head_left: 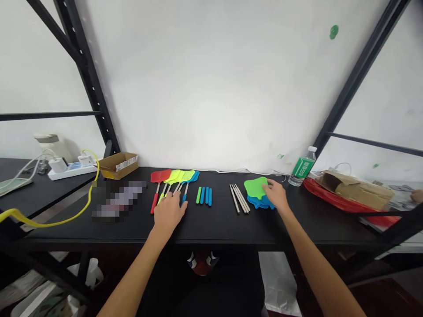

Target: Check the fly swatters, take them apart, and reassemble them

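Note:
On the left of the black table lies a row of fly swatters with red, yellow and blue heads, fanned out and overlapping. My left hand rests over their handles, fingers spread, gripping nothing. Several loose handle grips, one green and the others blue, lie side by side in the middle. Right of them is a bunch of pale rods. My right hand pinches the right edge of a green fly swatter head, which lies over blue heads.
A water bottle leans at the back right beside a red bag and brown packaging. An open cardboard box stands back left, near a power strip. A yellow cable loops over the left side. Black metal posts flank the table.

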Available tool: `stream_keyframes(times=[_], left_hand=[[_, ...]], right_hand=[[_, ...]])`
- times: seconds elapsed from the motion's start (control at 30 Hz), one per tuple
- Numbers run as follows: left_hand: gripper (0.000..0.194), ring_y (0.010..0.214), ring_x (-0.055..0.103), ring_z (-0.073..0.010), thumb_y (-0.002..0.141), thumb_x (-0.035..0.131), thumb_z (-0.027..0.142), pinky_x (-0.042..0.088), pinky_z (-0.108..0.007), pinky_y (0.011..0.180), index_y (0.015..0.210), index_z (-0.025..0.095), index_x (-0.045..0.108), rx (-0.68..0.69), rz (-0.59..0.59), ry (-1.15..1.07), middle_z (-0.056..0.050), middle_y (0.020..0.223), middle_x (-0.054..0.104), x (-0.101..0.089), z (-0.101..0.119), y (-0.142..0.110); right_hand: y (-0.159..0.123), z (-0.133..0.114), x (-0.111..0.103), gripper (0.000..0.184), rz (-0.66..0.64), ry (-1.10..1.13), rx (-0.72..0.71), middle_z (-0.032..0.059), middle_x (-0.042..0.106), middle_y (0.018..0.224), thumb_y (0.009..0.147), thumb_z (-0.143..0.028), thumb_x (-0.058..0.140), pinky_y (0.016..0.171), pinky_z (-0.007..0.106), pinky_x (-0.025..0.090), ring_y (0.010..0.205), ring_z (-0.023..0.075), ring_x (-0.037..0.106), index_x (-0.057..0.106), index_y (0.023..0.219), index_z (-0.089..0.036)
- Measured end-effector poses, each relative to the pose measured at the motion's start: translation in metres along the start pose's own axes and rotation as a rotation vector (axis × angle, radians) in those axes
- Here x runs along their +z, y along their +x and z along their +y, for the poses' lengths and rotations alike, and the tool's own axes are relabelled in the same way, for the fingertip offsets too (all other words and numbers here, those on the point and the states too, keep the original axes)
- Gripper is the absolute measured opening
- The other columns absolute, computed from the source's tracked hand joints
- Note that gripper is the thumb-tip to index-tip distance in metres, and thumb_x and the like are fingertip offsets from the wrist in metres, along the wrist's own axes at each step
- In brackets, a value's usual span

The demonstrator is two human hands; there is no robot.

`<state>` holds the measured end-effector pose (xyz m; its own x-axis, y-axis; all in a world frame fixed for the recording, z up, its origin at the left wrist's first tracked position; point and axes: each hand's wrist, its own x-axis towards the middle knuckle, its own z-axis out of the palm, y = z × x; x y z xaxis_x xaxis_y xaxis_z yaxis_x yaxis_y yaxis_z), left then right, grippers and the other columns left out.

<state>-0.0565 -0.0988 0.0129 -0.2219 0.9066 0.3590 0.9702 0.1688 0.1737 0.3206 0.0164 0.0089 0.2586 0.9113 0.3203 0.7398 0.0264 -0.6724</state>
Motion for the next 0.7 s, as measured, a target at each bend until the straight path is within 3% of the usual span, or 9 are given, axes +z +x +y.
stream_keyframes(times=[0.13,0.23,0.33,0.43,0.53,0.63,0.7], left_hand=[[0.04,0.097,0.066,-0.0347,0.093,0.046,0.028,0.051,-0.041,0.074,0.13,0.017,0.056,0.071,-0.118,0.16,-0.015,0.102,0.069,0.002,0.003,0.006],[0.043,0.094,0.068,-0.0333,0.093,0.038,0.018,0.052,-0.04,0.072,0.133,0.015,0.053,0.122,-0.129,0.184,-0.015,0.1,0.069,0.001,0.01,0.005],[0.045,0.089,0.069,-0.0309,0.094,0.034,0.017,0.052,-0.038,0.069,0.136,0.013,0.05,0.137,-0.069,0.166,-0.016,0.105,0.067,-0.004,0.018,-0.004],[0.044,0.088,0.068,-0.0285,0.096,0.034,0.019,0.052,-0.034,0.068,0.138,0.014,0.048,0.154,-0.031,0.151,-0.014,0.101,0.067,-0.015,0.034,-0.021],[0.043,0.09,0.067,-0.027,0.097,0.034,0.018,0.051,-0.032,0.066,0.137,0.016,0.047,0.208,-0.005,0.098,-0.013,0.103,0.066,-0.024,0.062,-0.039],[0.045,0.097,0.066,-0.027,0.098,0.034,0.02,0.051,-0.031,0.066,0.141,0.02,0.043,0.273,0.027,0.007,-0.012,0.111,0.065,-0.024,0.089,-0.052],[0.049,0.097,0.067,-0.0266,0.097,0.034,0.017,0.05,-0.03,0.067,0.145,0.02,0.037,0.289,-0.001,-0.061,-0.014,0.115,0.064,-0.019,0.103,-0.056]], right_hand=[[-0.008,0.016,-0.012,0.052,0.009,-0.327,0.124,0.0162,0.07,0.114,0.086,-0.042,0.054,0.09,0.046,0.048,0.112,0.035,0.062,0.062,0.131,-0.018],[-0.016,0.007,-0.012,0.052,0.088,-0.362,0.061,0.0179,0.066,0.12,0.088,-0.043,0.052,0.093,0.045,0.047,0.116,0.0344,0.058,0.062,0.131,-0.015],[-0.024,-0.015,-0.008,0.045,0.131,-0.258,-0.067,0.0147,0.068,0.117,0.088,-0.04,0.052,0.095,0.04,0.045,0.111,0.0293,0.061,0.066,0.124,-0.017],[-0.04,-0.047,0.0,0.035,0.049,-0.044,-0.179,0.01,0.073,0.104,0.089,-0.041,0.052,0.089,0.034,0.047,0.095,0.0245,0.067,0.072,0.106,-0.019],[-0.063,-0.085,0.017,0.036,-0.191,0.244,-0.212,0.0087,0.075,0.094,0.09,-0.048,0.051,0.082,0.034,0.048,0.09,0.0246,0.067,0.072,0.087,-0.02],[-0.083,-0.121,0.038,0.03,-0.511,0.749,0.066,0.0077,0.072,0.086,0.09,-0.046,0.054,0.069,0.031,0.05,0.076,0.0204,0.067,0.066,0.088,-0.019],[-0.09,-0.139,0.047,0.02,-0.609,1.143,0.273,0.0033,0.068,0.076,0.09,-0.04,0.056,0.064,0.027,0.05,0.067,0.016,0.063,0.061,0.092,-0.02]])
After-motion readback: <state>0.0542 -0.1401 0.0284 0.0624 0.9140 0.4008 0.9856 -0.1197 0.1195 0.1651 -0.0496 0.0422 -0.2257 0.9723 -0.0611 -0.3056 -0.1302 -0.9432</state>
